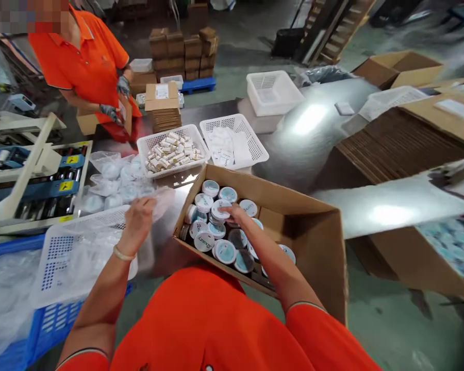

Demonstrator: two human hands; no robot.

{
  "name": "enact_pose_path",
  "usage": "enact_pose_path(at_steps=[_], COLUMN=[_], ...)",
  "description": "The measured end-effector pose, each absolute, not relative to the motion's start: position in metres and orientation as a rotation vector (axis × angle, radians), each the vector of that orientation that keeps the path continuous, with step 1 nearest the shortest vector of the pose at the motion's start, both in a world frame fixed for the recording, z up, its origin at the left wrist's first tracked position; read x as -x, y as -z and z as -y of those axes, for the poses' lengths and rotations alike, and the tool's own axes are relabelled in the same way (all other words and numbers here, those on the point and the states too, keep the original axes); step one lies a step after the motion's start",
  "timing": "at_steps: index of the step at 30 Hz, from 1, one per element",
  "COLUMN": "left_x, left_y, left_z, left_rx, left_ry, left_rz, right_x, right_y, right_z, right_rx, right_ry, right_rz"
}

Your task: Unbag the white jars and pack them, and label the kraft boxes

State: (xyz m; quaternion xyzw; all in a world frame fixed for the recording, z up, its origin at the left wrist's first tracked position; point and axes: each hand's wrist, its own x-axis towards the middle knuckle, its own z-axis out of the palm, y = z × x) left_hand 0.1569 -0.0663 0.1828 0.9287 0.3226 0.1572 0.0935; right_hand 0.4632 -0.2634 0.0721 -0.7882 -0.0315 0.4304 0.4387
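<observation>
My left hand (138, 222), with a bracelet on its wrist, pinches a thin clear plastic bag (163, 202) above the table beside the box. Inside the open cardboard box (305, 216), my right hand (236, 214) is closed on a round, flat white tub (220, 208) with a printed lid. Several similar tubs lie around it, some stacked, some tilted, such as a tub (225, 251) near the front wall. The underside of my right fingers is hidden. Clear bags with round white items in them (110, 185) lie to the left of my left hand.
A white basket (50, 268) of clear bags stands at left on a blue crate (58, 319). Past the box are a basket of small bottles (174, 154) and a basket of papers (255, 141). A gloved co-worker (88, 56) handles cardboard. Stacked cardboard (406, 134) lies right.
</observation>
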Motion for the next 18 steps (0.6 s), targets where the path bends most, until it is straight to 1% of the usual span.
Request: enact_pose_path(at_steps=[3,6,8,11,14,18], left_x=[-0.155,-0.159,-0.163,-0.166,-0.160,-0.147], left_y=[-0.184,-0.181,-0.178,-0.176,-0.176,-0.170], left_z=[0.070,0.071,0.070,0.074,0.082,0.083], left_rx=[-2.689,-2.584,-2.503,-2.385,-2.274,-2.140], left_ry=[-0.353,-0.394,-0.467,-0.555,-0.686,-0.780], left_rz=[-0.954,-0.915,-0.936,-0.986,-0.862,-0.815], right_x=[-0.459,-0.433,-0.402,-0.354,-0.328,-0.327], right_y=[-0.094,-0.129,-0.153,-0.177,-0.178,-0.166], right_z=[0.269,0.265,0.254,0.228,0.204,0.190], right_rx=[1.970,1.667,1.432,1.242,1.256,1.486], right_ry=[-0.877,-0.650,-0.668,-0.735,-0.673,-0.422], right_rz=[0.264,0.537,0.695,0.925,1.156,1.517])
